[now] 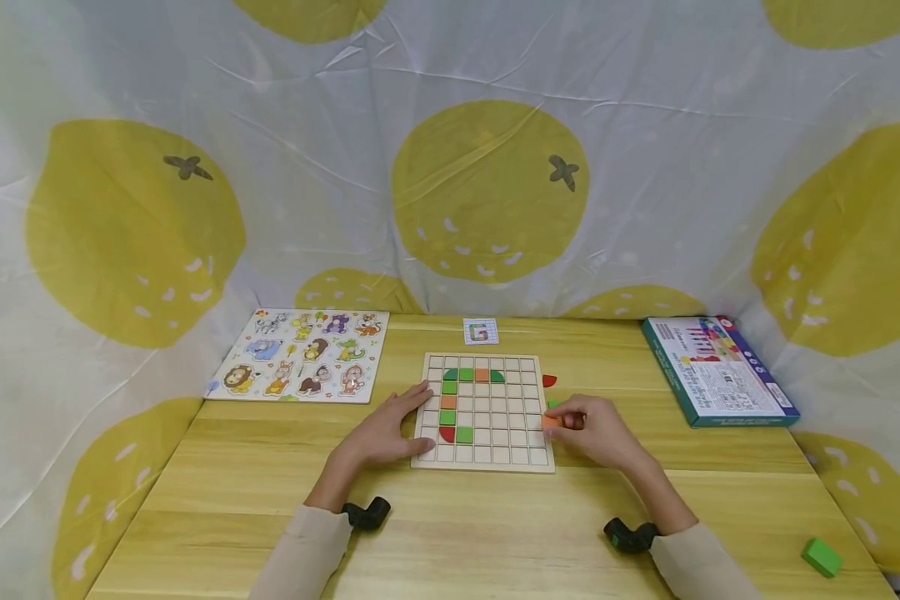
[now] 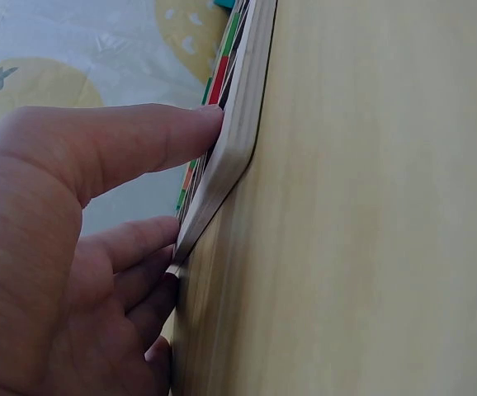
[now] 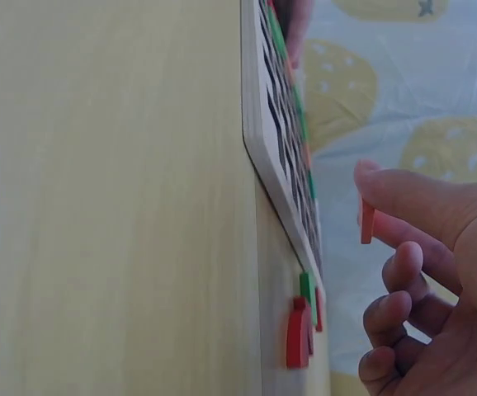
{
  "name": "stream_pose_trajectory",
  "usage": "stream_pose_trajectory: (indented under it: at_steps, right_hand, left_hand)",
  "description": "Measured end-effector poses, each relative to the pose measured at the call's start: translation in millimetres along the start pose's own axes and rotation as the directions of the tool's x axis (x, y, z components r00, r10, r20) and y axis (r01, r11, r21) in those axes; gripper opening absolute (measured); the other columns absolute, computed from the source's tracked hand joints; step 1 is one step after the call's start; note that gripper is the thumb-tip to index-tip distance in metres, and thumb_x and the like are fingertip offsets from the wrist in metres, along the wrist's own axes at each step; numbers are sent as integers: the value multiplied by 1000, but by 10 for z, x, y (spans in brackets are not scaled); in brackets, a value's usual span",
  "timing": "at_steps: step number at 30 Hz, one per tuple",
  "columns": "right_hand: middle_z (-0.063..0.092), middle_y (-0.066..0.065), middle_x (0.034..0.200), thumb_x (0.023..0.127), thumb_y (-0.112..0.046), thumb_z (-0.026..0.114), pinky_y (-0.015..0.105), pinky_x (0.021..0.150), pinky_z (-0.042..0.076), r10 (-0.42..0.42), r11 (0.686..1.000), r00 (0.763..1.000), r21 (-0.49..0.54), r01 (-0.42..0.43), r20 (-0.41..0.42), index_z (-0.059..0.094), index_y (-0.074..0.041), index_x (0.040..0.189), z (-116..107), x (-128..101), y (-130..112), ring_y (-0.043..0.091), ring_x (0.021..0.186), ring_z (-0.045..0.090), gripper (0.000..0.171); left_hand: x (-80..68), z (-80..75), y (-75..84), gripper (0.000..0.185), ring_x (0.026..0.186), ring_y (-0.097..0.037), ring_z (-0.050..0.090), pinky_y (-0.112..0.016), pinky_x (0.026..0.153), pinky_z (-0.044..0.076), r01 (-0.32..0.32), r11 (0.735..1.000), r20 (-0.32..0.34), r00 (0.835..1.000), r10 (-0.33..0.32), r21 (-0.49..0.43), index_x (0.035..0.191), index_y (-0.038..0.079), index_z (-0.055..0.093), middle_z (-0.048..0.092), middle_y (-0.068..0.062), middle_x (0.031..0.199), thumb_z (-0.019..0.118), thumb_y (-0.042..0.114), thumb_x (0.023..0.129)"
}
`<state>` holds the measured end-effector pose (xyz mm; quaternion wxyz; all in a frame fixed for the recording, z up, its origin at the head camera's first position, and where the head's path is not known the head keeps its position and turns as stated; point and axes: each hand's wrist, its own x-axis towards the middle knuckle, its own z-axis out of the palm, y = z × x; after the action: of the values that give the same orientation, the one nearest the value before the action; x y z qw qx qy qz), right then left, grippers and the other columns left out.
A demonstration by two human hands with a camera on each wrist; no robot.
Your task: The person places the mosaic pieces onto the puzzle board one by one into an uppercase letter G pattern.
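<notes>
A wooden grid board [image 1: 506,425] lies on the table with colored tiles set in its cells: green, orange and red pieces across the top and down the left side, ending in a green square [image 1: 464,435]. My left hand [image 1: 375,433] rests at the board's left edge, thumb and fingertips touching it. Between thumb and index finger, my right hand [image 1: 598,429] pinches an orange square tile [image 3: 366,224], raised near the board's right edge. Below that hand in the right wrist view, red [image 3: 298,338] and green [image 3: 307,295] pieces lie beside the board.
A small card [image 1: 481,332] with a colored grid pattern lies behind the board. An animal puzzle board [image 1: 300,354] sits at the back left, a flat game box [image 1: 720,371] at the back right. One green block [image 1: 822,557] lies at front right.
</notes>
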<state>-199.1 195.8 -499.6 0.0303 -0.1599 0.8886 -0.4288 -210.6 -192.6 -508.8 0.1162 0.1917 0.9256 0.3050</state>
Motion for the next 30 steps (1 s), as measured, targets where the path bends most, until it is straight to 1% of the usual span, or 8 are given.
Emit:
stream_pose_trajectory:
  at_steps: [4,9,12,16,20,23,27,30]
  right_hand:
    - [53,-2,72,87,-18,84,21,59,37,-27,999,999,29,26,22,81,-11,104,93,61,-85,11,66,46,20]
    - [52,-3,74,86,-21,85,21,62,38,-28,999,999,38,26,44,82,-16,103,204,142,-181,12,68,47,18]
    - [54,-3,75,86,-23,85,21,62,39,-34,999,998,40,31,61,81,-17,103,263,178,-232,12,69,48,18]
    - [55,-3,76,86,-23,85,21,62,39,-39,998,996,48,35,84,81,-16,103,346,227,-276,13,70,48,19]
    - [56,-3,75,85,-24,86,20,62,38,-52,998,994,42,48,96,81,-15,102,428,269,-284,11,69,48,21]
    - [57,-5,75,84,-23,87,19,61,38,-54,998,993,43,50,104,81,-16,101,487,293,-302,9,69,48,20]
    - [58,-5,76,83,-23,88,18,61,37,-37,998,992,60,30,118,81,-19,100,573,316,-352,10,70,49,19]
    - [57,-4,74,84,-24,87,19,60,37,-40,997,990,63,32,132,82,-20,100,643,329,-372,11,69,49,18]
  left_hand:
    - [-2,-6,2,84,159,-41,16,-56,129,17,-1,1000,2,1000,1,-4,161,21,39,23,8,172,76,41,88]
    - [-4,-6,-3,84,159,-41,16,-56,129,16,-1,1000,4,1000,1,-9,161,20,39,23,7,172,76,41,88]
    - [-4,0,-3,84,159,-41,16,-56,129,16,-9,1000,5,1000,9,-9,161,20,39,23,6,172,76,40,88]
    - [2,5,-1,84,159,-38,18,-56,130,16,-20,1000,6,1000,20,-4,161,18,38,24,4,172,76,40,88]
    - [8,0,2,85,159,-36,18,-55,130,16,-13,1000,9,1000,13,5,162,20,37,22,6,172,75,41,89]
    - [10,-1,-2,85,160,-36,17,-54,130,16,-7,1000,9,1000,7,9,162,22,37,21,8,172,75,42,89]
    - [7,-5,-3,84,160,-36,16,-54,130,15,-7,1000,7,1000,7,3,161,22,38,22,8,172,75,41,89]
    - [5,-5,-4,84,160,-35,17,-53,130,15,-6,1000,8,1000,6,1,161,21,38,22,7,172,75,40,88]
